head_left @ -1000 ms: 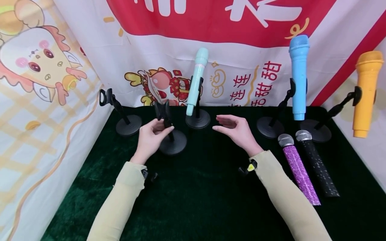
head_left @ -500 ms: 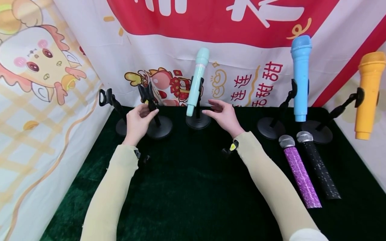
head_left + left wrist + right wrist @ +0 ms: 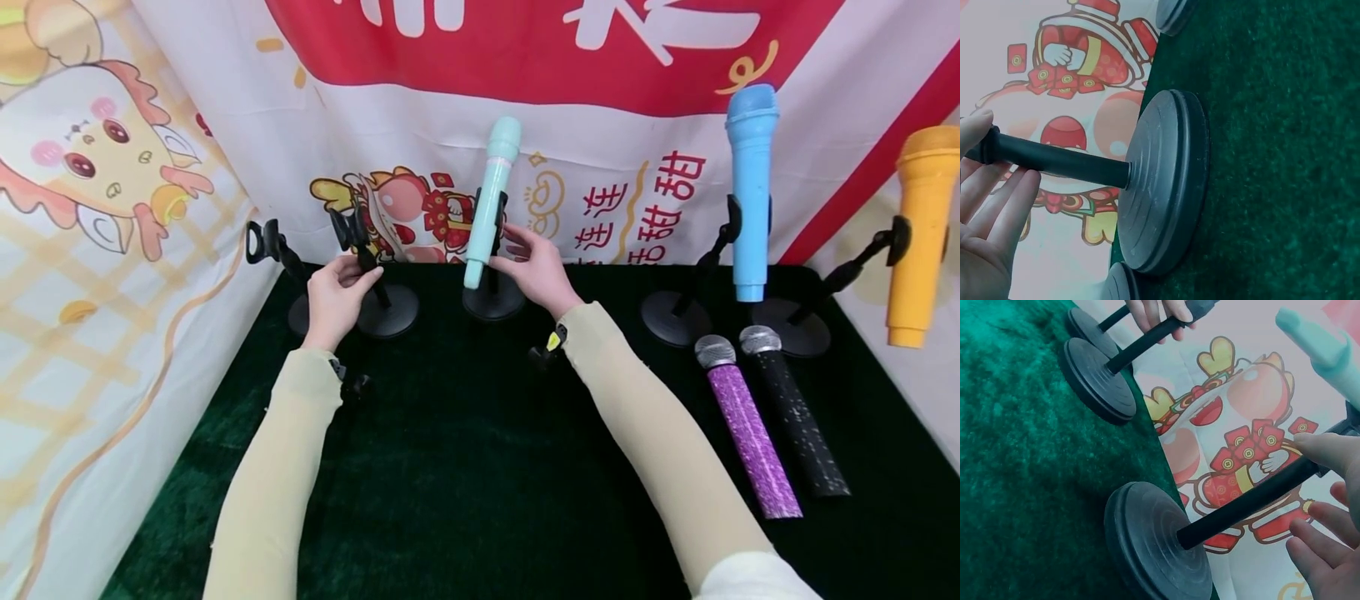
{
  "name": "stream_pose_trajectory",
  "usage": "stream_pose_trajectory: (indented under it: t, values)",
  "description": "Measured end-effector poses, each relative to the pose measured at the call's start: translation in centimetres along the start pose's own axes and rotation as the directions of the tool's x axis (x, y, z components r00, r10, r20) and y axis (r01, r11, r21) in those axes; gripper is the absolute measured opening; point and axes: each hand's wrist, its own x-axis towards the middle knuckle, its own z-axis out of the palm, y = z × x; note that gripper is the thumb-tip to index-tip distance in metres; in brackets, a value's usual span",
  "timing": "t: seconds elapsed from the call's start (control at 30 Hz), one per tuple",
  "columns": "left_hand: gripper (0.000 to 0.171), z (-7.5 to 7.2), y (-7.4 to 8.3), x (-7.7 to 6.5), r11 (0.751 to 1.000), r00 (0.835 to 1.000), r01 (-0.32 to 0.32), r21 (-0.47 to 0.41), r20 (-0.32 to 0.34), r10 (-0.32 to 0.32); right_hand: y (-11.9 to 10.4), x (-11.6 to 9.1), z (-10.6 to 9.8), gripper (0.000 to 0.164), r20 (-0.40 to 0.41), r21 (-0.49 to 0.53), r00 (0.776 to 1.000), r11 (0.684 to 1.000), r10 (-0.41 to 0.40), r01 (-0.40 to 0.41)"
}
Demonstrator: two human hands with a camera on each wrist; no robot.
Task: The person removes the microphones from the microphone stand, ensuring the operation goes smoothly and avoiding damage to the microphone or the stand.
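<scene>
Along the rear of the green surface (image 3: 465, 467): 1 empty black stand (image 3: 392, 311), base down, pinched high by the left grip (image 3: 336, 302), thumb opposite fingers, probably to steady it; 1 mint microphone (image 3: 491, 204), tilted upright, held aloft by its clamp stand (image 3: 495, 303); right grip (image 3: 540, 271) loosely parted about that stand, contact unclear.

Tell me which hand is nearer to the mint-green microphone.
Right. The right hand is close beside the mint-green microphone, at its black stand; the left hand is farther off to the left, holding an empty stand.
</scene>
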Motion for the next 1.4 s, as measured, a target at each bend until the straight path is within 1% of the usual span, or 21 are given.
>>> stream_pose_trajectory:
  t: [0.2,0.27,0.4,0.5,0.57,0.67,0.77,0.83,0.9,1.0,1.1,1.17,1.23,1.3,1.4]
  values:
    - [0.053,0.1,-0.2,-0.2,0.999,0.999,0.031,-0.013,0.02,-0.031,0.0,0.8,0.5,0.057,-0.02,0.029,0.999,0.998,-0.047,0.047]
    - [0.055,0.2,-0.2,-0.3,0.999,0.999,0.042,-0.019,0.02,-0.041,-0.1,0.9,0.7,0.051,-0.043,0.03,0.997,0.997,-0.068,0.069]
    - [0.053,0.4,-0.2,-0.4,0.999,0.999,0.037,-0.036,0.01,-0.037,-0.4,1.0,0.9,0.037,-0.101,0.021,0.989,0.994,-0.105,0.108]
    - [0.057,0.6,0.1,-0.8,0.997,0.999,0.054,-0.054,-0.002,-0.054,-0.6,0.8,1.0,0.032,-0.128,0.02,0.984,0.992,-0.123,0.127]
    - [0.065,0.7,0.3,-1.2,0.996,0.997,0.068,-0.066,-0.017,-0.069,-0.7,0.6,0.8,0.031,-0.135,0.016,0.981,0.99,-0.139,0.142]
    - [0.081,0.7,0.7,-2.1,0.996,0.996,0.074,-0.048,-0.047,-0.076,-0.8,0.1,0.4,0.029,-0.143,0.008,0.977,0.987,-0.16,0.163]
    - [0.088,0.7,1.3,-3.1,0.999,0.996,0.045,-0.014,-0.073,-0.046,-0.9,-0.5,-0.3,0.027,-0.157,0.004,0.971,0.983,-0.183,0.185]
    - [0.088,0.7,1.8,-3.8,1.0,0.996,0.021,0.001,-0.086,-0.021,-1.1,-0.9,-0.9,0.027,-0.164,0.004,0.968,0.981,-0.191,0.195]
    - [0.087,0.6,2.4,-4.4,1.0,0.995,0.01,0.004,-0.101,-0.01,-1.3,-1.4,-1.5,0.027,-0.164,0.007,0.966,0.979,-0.201,0.204]
    - [0.086,0.5,3.3,-5.6,1.0,0.99,0.012,0.005,-0.137,-0.011,-1.7,-2.4,-2.2,0.027,-0.144,-0.001,0.969,0.979,-0.202,0.204]
    - [0.083,0.6,4.1,-6.8,1.0,0.982,0.004,-0.016,-0.191,-0.007,-2.0,-3.5,-2.6,0.027,-0.108,-0.007,0.972,0.978,-0.207,0.208]
    - [0.08,0.9,4.5,-7.7,0.999,0.975,-0.028,-0.034,-0.223,0.02,-2.1,-4.4,-2.8,0.027,-0.083,-0.009,0.974,0.977,-0.212,0.212]
    - [0.077,1.3,4.9,-8.6,0.995,0.969,-0.078,-0.057,-0.241,0.063,-2.2,-5.3,-3.0,0.028,-0.061,-0.005,0.973,0.975,-0.224,0.224]
    - [0.073,1.7,5.2,-9.5,0.99,0.965,-0.125,-0.069,-0.239,0.105,-2.4,-6.1,-3.2,0.027,-0.042,-0.012,0.97,0.971,-0.238,0.238]
    - [0.07,2.5,5.7,-10.7,0.981,0.967,-0.176,-0.079,-0.203,0.157,-2.7,-7.4,-3.7,0.024,-0.009,-0.026,0.964,0.964,-0.264,0.264]
